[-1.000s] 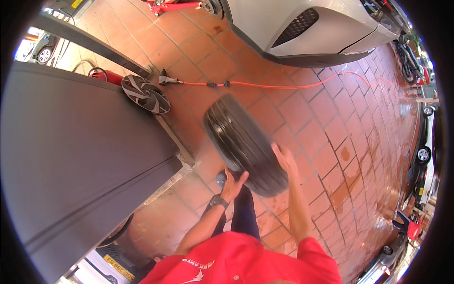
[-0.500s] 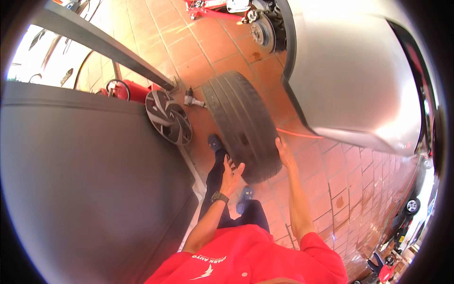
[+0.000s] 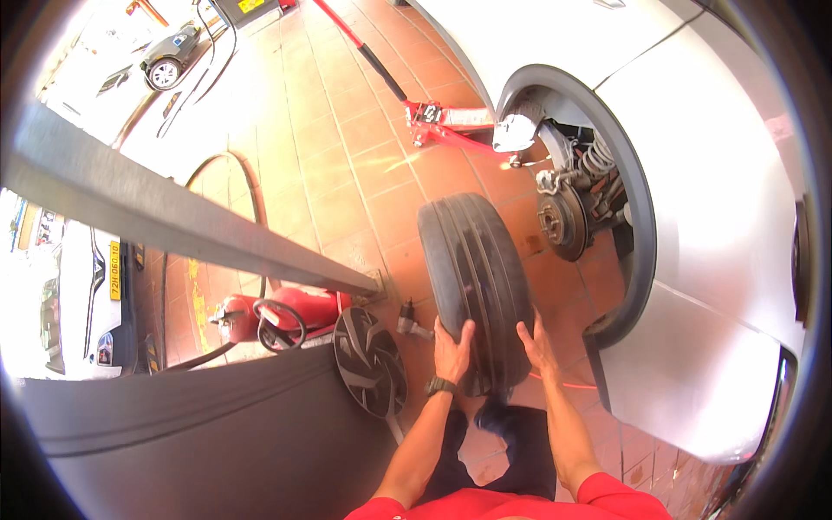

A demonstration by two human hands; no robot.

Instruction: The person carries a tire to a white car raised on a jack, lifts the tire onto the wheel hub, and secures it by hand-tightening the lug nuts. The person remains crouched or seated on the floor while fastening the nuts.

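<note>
A black tyre (image 3: 477,269) stands on its tread in front of me, its grooved tread facing up. My left hand (image 3: 452,348) presses on its left side, thumb up along the edge. On the opposite side my right hand (image 3: 539,347) bears against the sidewall, so the tyre is held between both palms. Ahead and to the right is the bare brake disc (image 3: 562,223) with its studs, inside the open wheel arch (image 3: 646,208) of a silver car. The tyre is apart from the disc. Its wheel face is hidden from this angle.
A red floor jack (image 3: 446,117) reaches under the car. Left of the tyre lie an impact wrench (image 3: 414,321) and a leaning wheel cover (image 3: 371,360). Beyond them are red fire extinguishers (image 3: 308,308), a slanting metal post (image 3: 173,212) and a dark panel (image 3: 234,433). An orange hose runs right.
My view has swung toward the wheel arch, and the tyre has come more upright before me. My left hand has shifted from the tyre's near end to its left side.
</note>
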